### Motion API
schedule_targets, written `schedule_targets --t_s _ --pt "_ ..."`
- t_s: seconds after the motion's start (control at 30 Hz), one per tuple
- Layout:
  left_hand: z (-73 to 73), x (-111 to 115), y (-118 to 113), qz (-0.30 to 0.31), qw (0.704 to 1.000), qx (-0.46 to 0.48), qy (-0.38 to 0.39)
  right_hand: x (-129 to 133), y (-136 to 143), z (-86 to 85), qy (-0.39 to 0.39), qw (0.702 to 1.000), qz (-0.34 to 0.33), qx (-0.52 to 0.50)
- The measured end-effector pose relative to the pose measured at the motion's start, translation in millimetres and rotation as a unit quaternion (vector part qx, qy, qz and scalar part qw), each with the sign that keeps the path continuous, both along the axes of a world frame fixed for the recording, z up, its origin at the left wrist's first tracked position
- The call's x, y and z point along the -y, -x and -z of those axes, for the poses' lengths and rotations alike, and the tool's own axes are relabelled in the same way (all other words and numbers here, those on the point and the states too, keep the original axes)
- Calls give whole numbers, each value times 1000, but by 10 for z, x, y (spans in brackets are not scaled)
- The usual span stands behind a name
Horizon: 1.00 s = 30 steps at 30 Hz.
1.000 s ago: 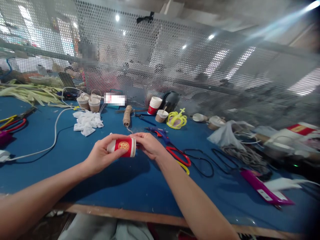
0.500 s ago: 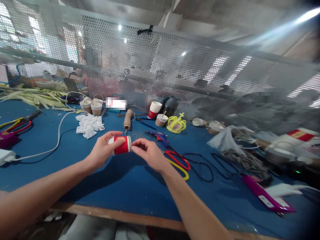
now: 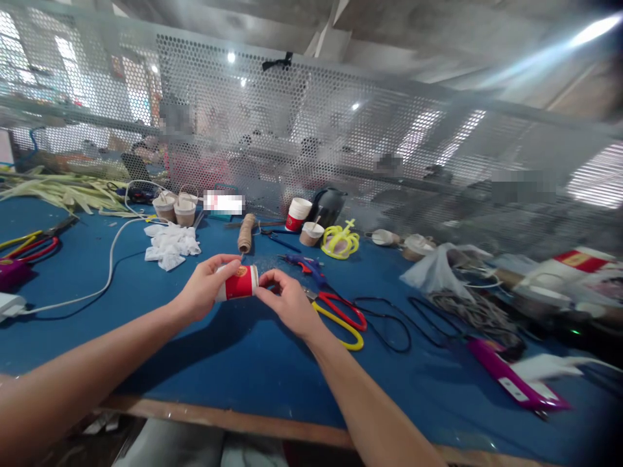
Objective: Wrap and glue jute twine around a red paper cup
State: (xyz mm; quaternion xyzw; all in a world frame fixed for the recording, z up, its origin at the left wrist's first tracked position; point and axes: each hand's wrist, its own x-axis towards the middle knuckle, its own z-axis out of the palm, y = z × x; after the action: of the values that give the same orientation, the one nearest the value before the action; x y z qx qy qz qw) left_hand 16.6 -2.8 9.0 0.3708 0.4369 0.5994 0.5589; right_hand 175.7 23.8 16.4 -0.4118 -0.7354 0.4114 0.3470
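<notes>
A red and white paper cup (image 3: 239,284) is tipped on its side above the blue table, its right end facing my right hand. My left hand (image 3: 205,285) is closed around the cup's left end, thumb along its upper side. At the other end my right hand (image 3: 285,295) pinches the rim between thumb and fingers; whether a strand lies under the fingertips is too small to tell. Just behind the cup, a roll of brown twine (image 3: 246,235) lies with a thin strand near the cup's top.
Behind stand stacked paper cups (image 3: 298,215), a yellow crown-shaped piece (image 3: 341,240) and small wrapped cups (image 3: 185,211). To the right lie a blue glue gun (image 3: 311,267), red-and-yellow-handled scissors (image 3: 343,314) and a purple tool (image 3: 516,379). White crumpled pieces (image 3: 171,245) lie left.
The cup has turned a little in my left hand, with its printed emblem now higher. My left thumb has shifted up along it, and my right fingers have closed onto the rim.
</notes>
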Motion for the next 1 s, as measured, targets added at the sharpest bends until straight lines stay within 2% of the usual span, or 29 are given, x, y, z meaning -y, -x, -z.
schedule_targets --t_s 0.17,0.33,0.4,0.53,0.67,0.77,0.87,1.0 --pt "15 32 18 -14 1000 20 11 -27 -5 45 40 999 -19 -28" --pt "15 27 72 -23 999 33 16 -60 5 94 71 995 13 -69" --pt "33 17 89 -18 999 28 -4 -53 7 91 69 995 23 -65" --pt "75 27 97 0 999 -6 -54 -21 11 63 69 995 3 -67" --pt "97 87 79 13 990 -105 -96 -53 3 80 92 987 47 -122" --pt "121 147 74 15 961 -228 -155 -107 -17 110 121 979 72 -149" --pt "161 190 87 28 925 -322 -200 -138 -34 117 145 974 62 -163" --pt "204 202 115 56 899 -369 -228 -146 -42 88 196 962 33 -188"
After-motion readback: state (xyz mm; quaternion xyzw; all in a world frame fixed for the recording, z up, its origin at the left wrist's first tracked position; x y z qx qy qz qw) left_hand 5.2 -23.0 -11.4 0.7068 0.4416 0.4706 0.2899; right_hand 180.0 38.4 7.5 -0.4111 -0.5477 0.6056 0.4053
